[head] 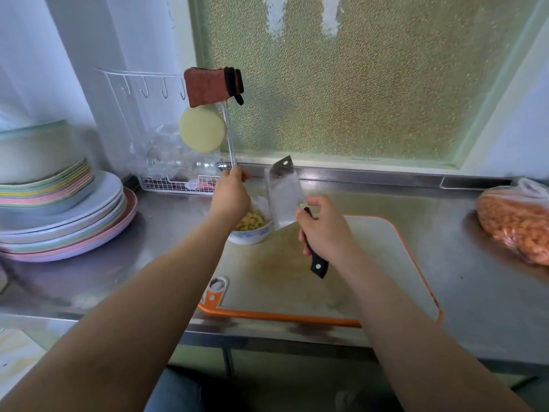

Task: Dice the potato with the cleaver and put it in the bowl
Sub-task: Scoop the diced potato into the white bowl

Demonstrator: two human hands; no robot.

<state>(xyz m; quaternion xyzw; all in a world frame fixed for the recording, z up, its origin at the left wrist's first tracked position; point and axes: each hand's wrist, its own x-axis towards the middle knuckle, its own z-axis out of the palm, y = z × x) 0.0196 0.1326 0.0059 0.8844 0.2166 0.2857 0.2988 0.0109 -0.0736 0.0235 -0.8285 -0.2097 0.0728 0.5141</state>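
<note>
Diced potato (250, 220) sits in the bowl (252, 237) at the cutting board's (371, 263) ten o'clock. Right hand (325, 230) grips the cleaver (283, 194); left hand (230, 194) hovers, fingers curled downward, grasp unclear. Sweep clinging bits bowlward gently.

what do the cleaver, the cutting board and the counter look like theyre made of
Cleaver: bright reflective blade, likely steel; black handle with pale rivets, plastic or wood, unclear. Cutting board: matte off-white surface with an orange rim, probably plastic, stained yellowish at the centre. Counter: dull grey sheet with soft reflections and a folded back lip, apparently stainless steel.
</note>
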